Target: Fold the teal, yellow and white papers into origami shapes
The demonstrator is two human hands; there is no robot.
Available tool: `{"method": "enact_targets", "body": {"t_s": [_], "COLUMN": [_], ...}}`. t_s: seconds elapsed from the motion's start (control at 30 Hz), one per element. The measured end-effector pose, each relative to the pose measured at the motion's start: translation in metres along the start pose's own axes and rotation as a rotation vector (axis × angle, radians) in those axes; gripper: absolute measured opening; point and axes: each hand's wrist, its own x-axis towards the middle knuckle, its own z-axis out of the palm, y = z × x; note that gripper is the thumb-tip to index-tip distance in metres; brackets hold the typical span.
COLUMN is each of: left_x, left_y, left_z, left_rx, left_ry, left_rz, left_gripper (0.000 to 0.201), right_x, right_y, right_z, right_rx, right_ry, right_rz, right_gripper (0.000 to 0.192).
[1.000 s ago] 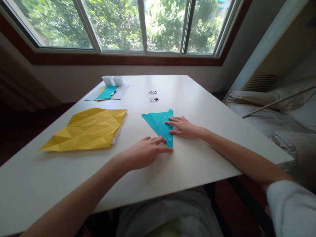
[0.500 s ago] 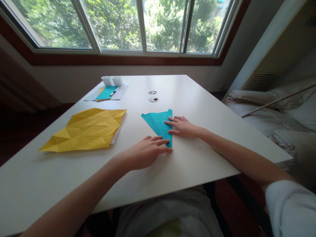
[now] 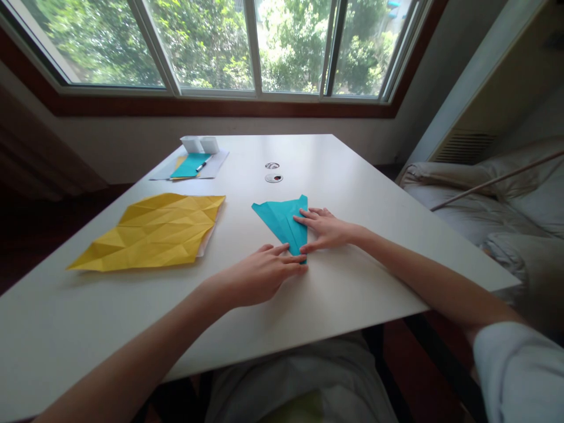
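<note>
A folded sheet of turquoise paper (image 3: 279,215) lies flat in front of me, its narrow end pointing my way. My left hand (image 3: 267,273) rests over that narrow end, fingers stretched out and touching the paper. On the right edge of the sheet lies my right hand (image 3: 325,229), with its fingers spread and its thumb reaching down near my left fingertips. Part of the lower end is hidden under the fingers. Left of it is a large yellow creased sheet (image 3: 161,232), with something white showing beneath its right edge.
The white table (image 3: 352,276) stands before a window. At its far left are white papers, a turquoise sheet (image 3: 189,165), a pen (image 3: 204,164) and two small white box-like objects (image 3: 200,144). A round cable hole (image 3: 274,178) sits mid-table. Pale padded furniture (image 3: 445,182) stands right.
My right thumb has moved down toward my left fingertips, away from the other right fingers. My left hand and the turquoise paper have stayed almost in place.
</note>
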Motion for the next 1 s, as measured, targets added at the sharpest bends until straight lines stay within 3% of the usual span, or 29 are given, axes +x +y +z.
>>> {"method": "enact_targets", "body": {"t_s": [0.27, 0.57, 0.77, 1.0], "left_x": [-0.001, -0.001, -0.002, -0.002], "left_y": [-0.003, -0.003, -0.003, -0.001], "left_z": [0.003, 0.004, 0.004, 0.001], "left_rx": [-0.015, -0.002, -0.016, -0.026], "left_ry": [0.019, 0.022, 0.03, 0.009], "left_rz": [0.025, 0.025, 0.015, 0.0], "left_gripper": [0.045, 0.045, 0.045, 0.044], "right_x": [0.005, 0.028, 0.051, 0.075], "right_y": [-0.009, -0.007, 0.013, 0.053], "right_z": [0.002, -0.002, -0.01, -0.011], "right_rx": [-0.059, -0.014, 0.039, 0.049], "right_ry": [0.051, -0.045, -0.062, 0.04], "right_rz": [0.053, 0.23, 0.323, 0.481], "right_gripper": [0.093, 0.094, 0.085, 0.073]}}
